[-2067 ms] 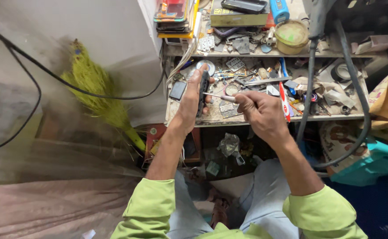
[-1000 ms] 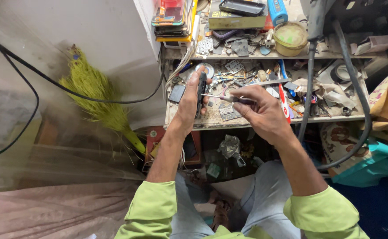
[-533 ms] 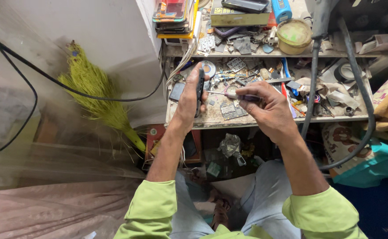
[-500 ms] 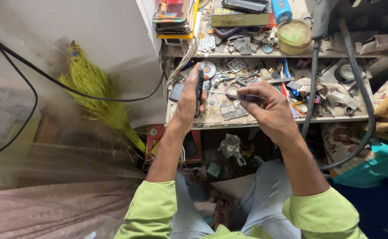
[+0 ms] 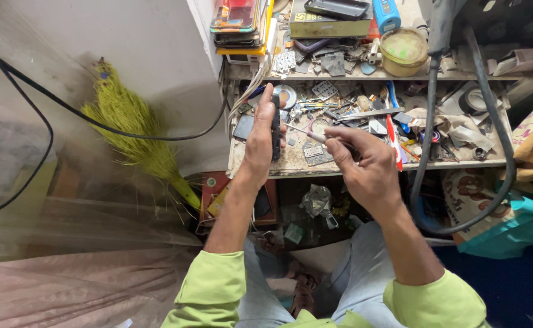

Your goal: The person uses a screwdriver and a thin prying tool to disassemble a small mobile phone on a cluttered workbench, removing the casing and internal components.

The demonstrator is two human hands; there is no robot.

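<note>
Head view: left hand point(image 5: 260, 143) grips a slim, rigid, likely fragile phone point(image 5: 275, 124) by its edges; right hand point(image 5: 363, 167) pinches a thin screwdriver point(image 5: 306, 133) beside it, tip touching, above the cluttered counter point(image 5: 363, 167).

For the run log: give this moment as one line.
left hand: grips dark phone on edge | right hand: holds thin screwdriver, tip at phone | below: cluttered workbench

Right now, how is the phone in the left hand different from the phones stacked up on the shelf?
The phone in the left hand stands on its edge, dark and thin; the stacked phones lie flat, with colourful edges. The held phone is alone, with the right hand pointing a thin tool at it; the stacked phones sit untouched in a pile. Both are slim, rectangular phones.
</note>
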